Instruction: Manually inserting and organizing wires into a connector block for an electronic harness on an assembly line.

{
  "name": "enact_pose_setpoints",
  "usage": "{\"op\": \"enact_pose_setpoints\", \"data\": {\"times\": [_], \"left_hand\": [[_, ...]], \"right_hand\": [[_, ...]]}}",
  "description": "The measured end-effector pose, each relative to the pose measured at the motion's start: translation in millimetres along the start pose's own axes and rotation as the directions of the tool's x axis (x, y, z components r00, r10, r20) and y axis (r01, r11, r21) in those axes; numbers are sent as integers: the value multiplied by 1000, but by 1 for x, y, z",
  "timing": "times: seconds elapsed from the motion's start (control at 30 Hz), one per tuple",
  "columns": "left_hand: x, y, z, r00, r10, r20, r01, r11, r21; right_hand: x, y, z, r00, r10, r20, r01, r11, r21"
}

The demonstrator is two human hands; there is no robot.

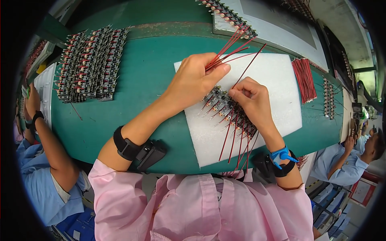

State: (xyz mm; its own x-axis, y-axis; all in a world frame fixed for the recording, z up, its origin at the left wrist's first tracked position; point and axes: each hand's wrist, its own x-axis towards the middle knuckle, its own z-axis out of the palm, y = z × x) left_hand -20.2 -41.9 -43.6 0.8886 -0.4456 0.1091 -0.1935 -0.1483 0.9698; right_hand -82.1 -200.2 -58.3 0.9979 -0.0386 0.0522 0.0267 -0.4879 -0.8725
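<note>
My left hand (195, 78) is closed round a fanned bundle of thin red wires (232, 45), held above the work. My right hand (255, 98) pinches a single dark red wire (252, 61), which slants up and away from the fingertips. Just below both hands lies a row of small circuit boards (220, 103) with pale round parts. Several red wires (230, 138) trail from its right part toward me. The boards rest on a white foam sheet (281, 86). My right fingers hide the wire's lower end, so I cannot tell whether it touches a board.
Stacked rows of circuit boards (90, 66) stand on the green table (148, 52) at left. To the right lie a pile of red wires (304, 80) and another board row (329, 98). More boards (231, 18) sit at the back. Co-workers (52, 168) are on both sides.
</note>
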Motion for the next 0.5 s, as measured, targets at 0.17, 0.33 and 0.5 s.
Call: {"op": "enact_pose_setpoints", "data": {"times": [0.17, 0.33, 0.5], "left_hand": [[3, -3, 0, 989, 0, -145, -15, 995, -102], [4, -3, -4, 976, -79, -203, 39, 980, -193], [5, -9, -6, 967, -96, -237, 47, 978, -203]], "right_hand": [[-1, 1, 2, 1000, -18, -21, 17, 999, -44], [-2, 3, 2, 999, -28, -24, 27, 999, -26], [-3, 2, 3, 999, -26, -38, 25, 999, -29]]}}
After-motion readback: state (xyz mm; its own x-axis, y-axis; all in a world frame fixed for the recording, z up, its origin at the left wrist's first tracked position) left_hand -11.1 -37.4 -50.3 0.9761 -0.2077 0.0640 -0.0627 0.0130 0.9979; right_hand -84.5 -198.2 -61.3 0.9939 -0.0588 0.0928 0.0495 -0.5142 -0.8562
